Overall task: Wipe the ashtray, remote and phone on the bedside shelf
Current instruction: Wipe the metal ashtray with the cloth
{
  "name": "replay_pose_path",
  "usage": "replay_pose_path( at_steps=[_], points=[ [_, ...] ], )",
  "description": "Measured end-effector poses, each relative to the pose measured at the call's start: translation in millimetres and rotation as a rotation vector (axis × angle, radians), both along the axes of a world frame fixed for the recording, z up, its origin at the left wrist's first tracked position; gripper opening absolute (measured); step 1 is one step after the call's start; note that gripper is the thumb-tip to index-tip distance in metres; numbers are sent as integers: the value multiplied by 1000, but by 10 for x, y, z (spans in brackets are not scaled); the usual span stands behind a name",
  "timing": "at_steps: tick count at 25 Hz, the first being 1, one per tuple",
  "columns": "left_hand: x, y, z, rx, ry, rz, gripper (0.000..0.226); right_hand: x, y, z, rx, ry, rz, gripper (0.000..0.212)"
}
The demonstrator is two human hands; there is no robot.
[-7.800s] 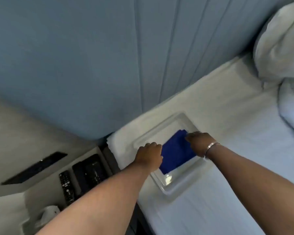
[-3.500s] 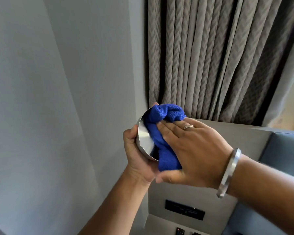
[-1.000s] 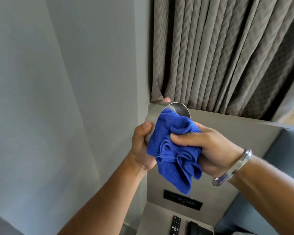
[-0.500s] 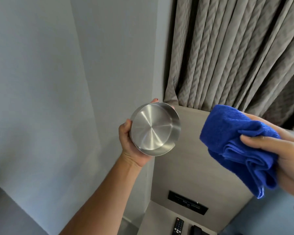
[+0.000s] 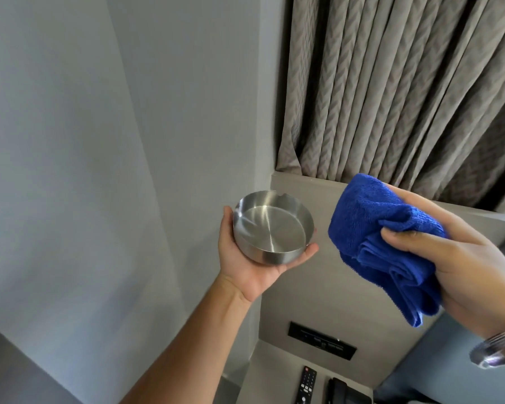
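Note:
My left hand [image 5: 247,269] holds a round steel ashtray [image 5: 271,227] in its palm at chest height, its hollow side facing up towards me. My right hand [image 5: 461,266] is to the right of it, gripping a bunched blue cloth [image 5: 382,243] that is apart from the ashtray. Far below, a black remote [image 5: 306,384] lies on the bedside shelf [image 5: 268,371], and the black phone [image 5: 340,392] sits to its right, cut off by the frame's bottom edge.
A grey wall fills the left. Beige pleated curtains [image 5: 391,83] hang behind the headboard panel [image 5: 303,298], which carries a dark switch strip [image 5: 321,341]. A blue padded headboard [image 5: 438,360] shows at the lower right.
The cloth came off the ashtray and moved right. My left hand has turned the ashtray over, from its flat underside facing me to its hollow side up, and lowered it slightly.

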State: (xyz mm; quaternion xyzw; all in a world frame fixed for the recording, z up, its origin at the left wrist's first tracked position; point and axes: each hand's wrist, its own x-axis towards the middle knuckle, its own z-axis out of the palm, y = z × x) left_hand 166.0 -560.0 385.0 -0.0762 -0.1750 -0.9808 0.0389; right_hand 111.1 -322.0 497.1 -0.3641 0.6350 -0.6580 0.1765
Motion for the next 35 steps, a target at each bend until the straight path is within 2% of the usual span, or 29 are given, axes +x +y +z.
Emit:
replay_pose_path(
  at_steps=[3, 6, 8, 9, 12, 15, 18, 20, 22, 25, 28, 31, 35],
  points=[
    [7, 61, -45, -134, 25, -8, 91, 70, -143, 20, 189, 350, -47, 61],
    [4, 214, -99, -343, 99, -56, 78, 134, -422, -118, 611, 670, 88, 69],
    [6, 307, -132, -439, 72, -74, 68, 175, -580, -170, 706, 771, 145, 59],
    [14, 329, -146, -443, 73, -81, 63, 184, -622, -170, 714, 751, 192, 54],
    [1, 309, -268, -384, 60, -59, 59, 162, -582, -175, 779, 460, 379, 53],
    [-119, 291, -473, -456, 41, -95, 68, 18, -498, -367, 749, 67, 378, 50],
    [-198, 365, -862, -527, -52, -175, 95, -193, -398, -710, 627, -358, 346, 49],
    [-214, 348, -1232, -409, -171, -232, 82, -338, -316, -959, 401, -699, 399, 52],
    [-288, 266, -1771, -278, -411, -137, 59, -534, -199, -1329, 169, -1007, 387, 54],
    [-297, 115, -2506, -310, -683, -4, 43, -679, 55, -1727, 2, -1050, 257, 55],
    [-361, 59, -3494, -538, -928, 157, 38, -792, 214, -2422, 99, -957, -15, 55],
    [-305, 72, -4704, -803, -1128, 253, 18, -727, 328, -3397, 187, -931, -260, 53],
    [-225, 118, -5939, -1175, -1315, 260, 33, -531, 391, -4461, 250, -999, -389, 49]
  ],
)
